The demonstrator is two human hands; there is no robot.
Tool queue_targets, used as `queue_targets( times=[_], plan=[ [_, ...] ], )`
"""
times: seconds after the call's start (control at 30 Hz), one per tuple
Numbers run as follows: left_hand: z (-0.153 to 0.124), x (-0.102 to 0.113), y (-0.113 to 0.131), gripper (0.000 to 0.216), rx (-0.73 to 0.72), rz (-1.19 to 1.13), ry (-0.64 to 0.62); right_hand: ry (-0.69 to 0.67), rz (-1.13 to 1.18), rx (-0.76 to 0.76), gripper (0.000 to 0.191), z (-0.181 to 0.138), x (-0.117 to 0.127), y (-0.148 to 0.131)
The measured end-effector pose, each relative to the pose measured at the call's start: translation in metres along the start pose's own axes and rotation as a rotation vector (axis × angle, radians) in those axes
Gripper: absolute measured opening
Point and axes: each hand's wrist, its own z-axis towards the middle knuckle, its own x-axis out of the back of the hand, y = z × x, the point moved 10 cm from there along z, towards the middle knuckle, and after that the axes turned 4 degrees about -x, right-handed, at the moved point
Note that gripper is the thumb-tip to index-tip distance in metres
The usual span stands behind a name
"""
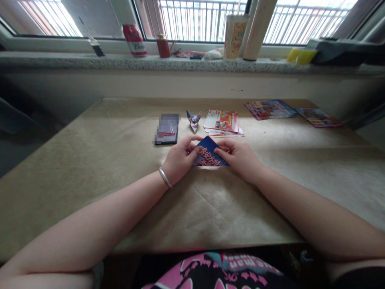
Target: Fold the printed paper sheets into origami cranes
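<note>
A blue printed sheet of paper point(210, 157), folded into a triangle with its point away from me, is held just over the table. My left hand point(183, 157) pinches its left side, thumb on top and fingers behind. On the opposite side my right hand point(239, 156) grips the paper the same way. Beyond my hands stands a small folded paper crane point(194, 121). Left of the crane lies a phone point(169, 128), its screen partly blurred out. To its right is a small pile of printed paper sheets point(224, 121), the top one orange and white.
More printed leaflets point(275, 109) lie at the table's point(126, 160) far right, with another stack point(320, 117) beside them. The windowsill point(114, 63) behind carries a red can point(134, 40), a red bottle point(163, 46), a patterned cup point(236, 37) and a yellow object point(301, 55).
</note>
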Motion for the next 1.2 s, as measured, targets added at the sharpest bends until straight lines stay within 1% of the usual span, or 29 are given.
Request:
queue_targets(
  times=[0.13,0.27,0.4,0.5,0.6,0.67,0.9,1.07,1.2],
  plan=[
    [-0.001,-0.001,-0.002,0.026,0.003,-0.04,0.016,0.003,-0.106,0.014,0.02,0.0,0.001,-0.003],
    [-0.001,-0.001,-0.004,0.024,0.012,-0.086,0.031,0.004,-0.141,0.021,0.021,-0.001,0.001,-0.007],
    [-0.001,-0.001,-0.005,0.025,0.02,-0.115,0.038,-0.015,-0.078,0.012,0.02,-0.001,-0.001,-0.007],
    [-0.001,-0.002,-0.005,0.03,0.026,-0.15,0.029,-0.022,0.0,-0.014,0.024,-0.002,-0.002,-0.004],
    [-0.001,-0.004,-0.003,0.03,0.013,-0.182,0.02,0.001,0.022,-0.017,0.031,-0.003,0.0,-0.004],
    [-0.001,-0.004,-0.002,0.03,0.006,-0.187,0.024,0.009,0.019,-0.012,0.032,-0.004,0.0,-0.003],
    [-0.002,-0.003,-0.003,0.032,0.01,-0.154,0.036,0.06,-0.049,0.014,0.028,-0.004,0.003,-0.003],
    [-0.002,-0.005,0.003,0.029,-0.025,-0.136,0.032,0.122,-0.103,0.07,0.024,-0.004,0.01,-0.012],
    [-0.003,-0.009,0.005,0.025,-0.029,-0.111,0.001,0.151,-0.112,0.103,0.02,-0.004,0.012,-0.017]
  ],
)
